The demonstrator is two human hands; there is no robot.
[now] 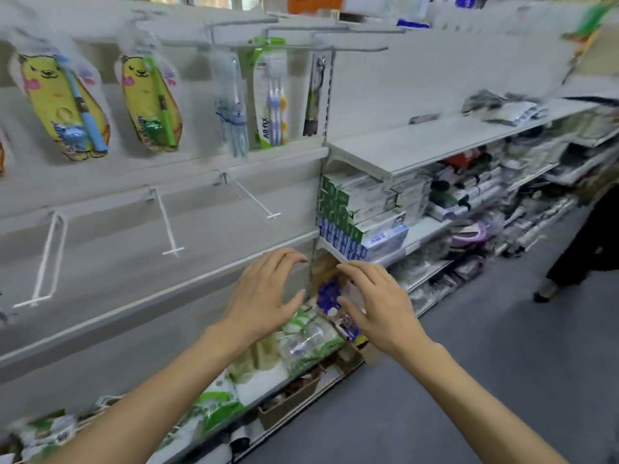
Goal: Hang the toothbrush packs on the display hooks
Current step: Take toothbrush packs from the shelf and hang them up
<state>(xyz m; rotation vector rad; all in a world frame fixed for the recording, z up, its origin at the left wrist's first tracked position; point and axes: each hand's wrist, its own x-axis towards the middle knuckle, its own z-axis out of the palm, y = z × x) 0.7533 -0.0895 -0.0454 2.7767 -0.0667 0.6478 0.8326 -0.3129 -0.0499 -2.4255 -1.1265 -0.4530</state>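
Head view: both forearms reach forward and down toward a low shelf of the display. The left hand and right hand hover palm-down, side by side with a gap between them, fingers spread and loosely curved, gripping nothing. Beneath and between them lie packs in clear and green wrapping, and a blue-printed pack; blur hides what they contain. On the upper hooks hang two yellow bear packs, a clear pack, a green-edged pack and a dark pack. Three bare hooks jut from the middle rail. Boxes fill the shelf to the right.
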